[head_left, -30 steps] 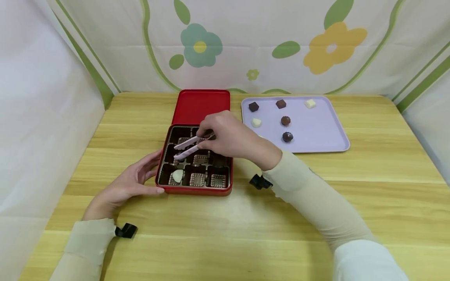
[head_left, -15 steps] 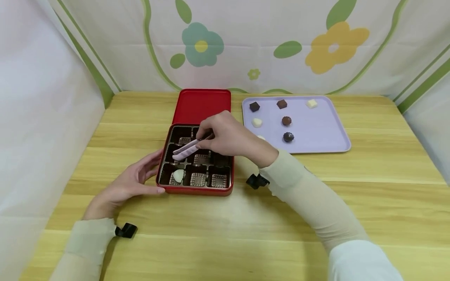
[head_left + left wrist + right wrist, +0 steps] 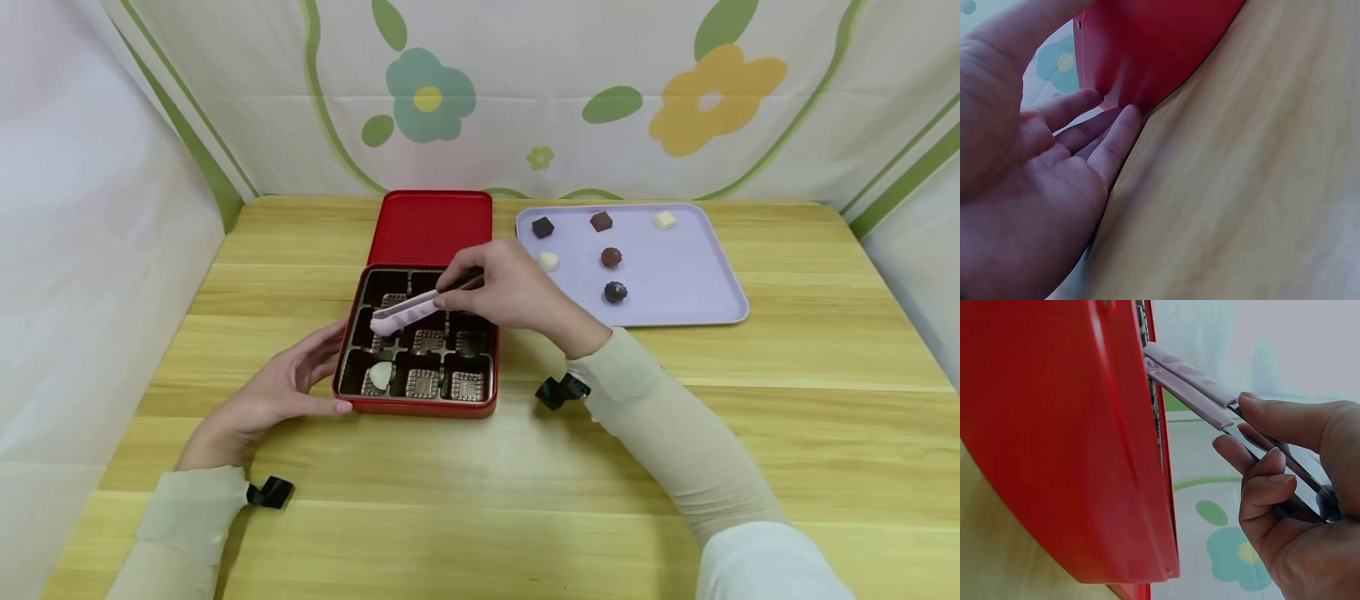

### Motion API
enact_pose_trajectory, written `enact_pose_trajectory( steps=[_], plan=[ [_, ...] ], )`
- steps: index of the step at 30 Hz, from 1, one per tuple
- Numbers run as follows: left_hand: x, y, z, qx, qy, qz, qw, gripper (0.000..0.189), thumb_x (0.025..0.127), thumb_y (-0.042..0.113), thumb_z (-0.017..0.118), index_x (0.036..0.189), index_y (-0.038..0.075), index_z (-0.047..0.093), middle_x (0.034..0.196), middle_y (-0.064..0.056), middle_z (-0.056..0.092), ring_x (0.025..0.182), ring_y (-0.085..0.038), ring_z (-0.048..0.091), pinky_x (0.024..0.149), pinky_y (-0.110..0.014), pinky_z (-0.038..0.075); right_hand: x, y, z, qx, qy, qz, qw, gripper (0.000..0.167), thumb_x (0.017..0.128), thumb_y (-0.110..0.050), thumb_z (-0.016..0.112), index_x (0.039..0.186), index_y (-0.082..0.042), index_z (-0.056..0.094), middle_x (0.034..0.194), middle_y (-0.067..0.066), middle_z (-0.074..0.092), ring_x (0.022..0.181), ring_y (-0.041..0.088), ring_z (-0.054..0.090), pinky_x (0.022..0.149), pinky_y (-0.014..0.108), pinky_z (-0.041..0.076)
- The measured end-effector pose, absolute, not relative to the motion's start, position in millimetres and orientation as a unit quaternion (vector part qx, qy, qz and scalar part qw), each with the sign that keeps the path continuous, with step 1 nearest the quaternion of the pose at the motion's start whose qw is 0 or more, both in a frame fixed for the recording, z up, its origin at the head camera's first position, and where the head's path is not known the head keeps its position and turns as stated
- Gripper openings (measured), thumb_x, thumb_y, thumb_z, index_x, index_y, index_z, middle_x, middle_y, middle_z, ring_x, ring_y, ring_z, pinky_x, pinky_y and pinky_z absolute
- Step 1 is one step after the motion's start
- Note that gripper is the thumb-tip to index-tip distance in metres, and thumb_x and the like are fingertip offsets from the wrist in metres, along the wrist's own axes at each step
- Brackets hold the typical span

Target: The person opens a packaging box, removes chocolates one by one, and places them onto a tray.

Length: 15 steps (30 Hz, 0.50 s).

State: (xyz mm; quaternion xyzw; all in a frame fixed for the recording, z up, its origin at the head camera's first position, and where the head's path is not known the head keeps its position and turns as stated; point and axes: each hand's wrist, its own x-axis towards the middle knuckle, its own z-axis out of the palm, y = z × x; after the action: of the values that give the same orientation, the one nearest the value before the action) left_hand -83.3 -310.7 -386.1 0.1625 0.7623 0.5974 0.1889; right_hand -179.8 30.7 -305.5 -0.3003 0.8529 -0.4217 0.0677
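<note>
My right hand [image 3: 510, 287] pinches a pair of tongs [image 3: 408, 312] with pale lilac tips and metal arms. Their tips, almost together, are over the left compartment of the middle row in the red tin [image 3: 420, 408]; whether they hold anything cannot be told. In the right wrist view the tongs [image 3: 1191, 387] reach over the tin's rim between thumb and fingers. A white chocolate [image 3: 380, 375] lies in the front left compartment. My left hand [image 3: 288, 379] rests against the tin's left side, thumb at the front corner; in the left wrist view its fairly straight fingers [image 3: 1116, 140] touch the red wall.
The tin's red lid [image 3: 435, 225] lies folded back behind it. To the right is a lilac tray [image 3: 675, 292] with several chocolates, among them a dark round one [image 3: 615, 292] and a white square one [image 3: 664, 220]. My right forearm covers the tray's front left corner.
The tongs' tips were apart a second ago and have come together. Lately my right hand has shifted slightly right with the tongs. My left hand stays in place on the tin.
</note>
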Motion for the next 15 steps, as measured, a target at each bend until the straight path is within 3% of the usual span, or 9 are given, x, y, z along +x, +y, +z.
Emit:
enact_pose_trajectory(
  steps=[8,15],
  plan=[
    [-84.6,-312.5,-387.1,0.148,0.769,0.59,0.196,0.109,0.089,-0.005,0.082,0.174,0.012,0.017,0.176,-0.021,0.028,0.143,0.001,0.049,0.116,-0.01,0.041,-179.1,42.0,-309.2,-0.258,0.822,-0.496,0.105,0.007,0.093,-0.017,0.086,0.099,-0.014,0.085,0.087,0.008,0.081,0.078,0.029,0.077,0.071,0.031,0.06],
    [-84.8,-313.5,-387.8,0.146,0.773,0.586,0.194,0.109,0.089,-0.004,0.083,0.174,0.013,0.017,0.175,-0.02,0.03,0.145,0.002,0.047,0.116,-0.009,0.041,-181.4,50.6,-313.6,-0.246,0.818,-0.515,0.074,0.007,0.092,-0.016,0.087,0.098,-0.015,0.086,0.096,0.001,0.082,0.091,0.015,0.07,0.078,0.026,0.053]
  ],
)
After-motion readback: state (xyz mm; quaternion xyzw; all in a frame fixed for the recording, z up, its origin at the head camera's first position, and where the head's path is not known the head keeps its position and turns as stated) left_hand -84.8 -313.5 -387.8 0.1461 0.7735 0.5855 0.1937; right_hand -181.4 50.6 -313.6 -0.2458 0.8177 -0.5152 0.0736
